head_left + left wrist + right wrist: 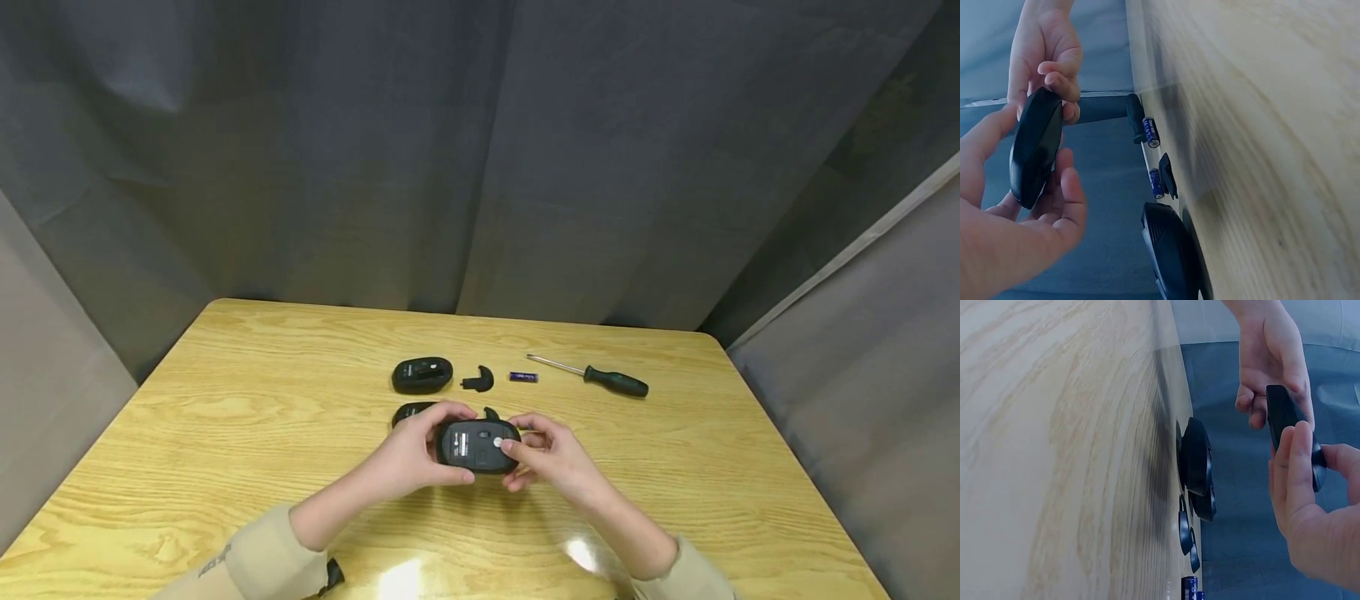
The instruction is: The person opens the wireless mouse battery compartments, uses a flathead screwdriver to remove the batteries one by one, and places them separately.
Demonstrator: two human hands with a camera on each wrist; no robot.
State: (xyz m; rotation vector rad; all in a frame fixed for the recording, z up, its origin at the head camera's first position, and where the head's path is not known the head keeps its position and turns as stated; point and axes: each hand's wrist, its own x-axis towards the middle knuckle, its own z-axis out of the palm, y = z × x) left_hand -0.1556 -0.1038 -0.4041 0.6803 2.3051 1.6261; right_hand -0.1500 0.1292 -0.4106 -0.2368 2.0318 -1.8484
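A black computer mouse (467, 447) is held above the table with its underside facing up. My left hand (408, 454) grips its left end, thumb along the near edge and fingers at the far edge. At the right end, my right hand (558, 462) holds it too, the thumb on the underside beside a small white round spot. In the left wrist view the held mouse (1036, 147) appears edge-on between both hands. Behind it on the table lies another black mouse (408, 411), partly hidden by my left hand, with a small black cover piece (491, 413) beyond my right fingers.
Farther back, a third black mouse (422, 376) lies underside up beside a curved black cover piece (480, 380). A purple battery (523, 377) and a dark green-handled screwdriver (617, 382) lie to the right. Another battery (1151, 132) shows in the left wrist view. Grey curtains (480, 167) stand behind the table.
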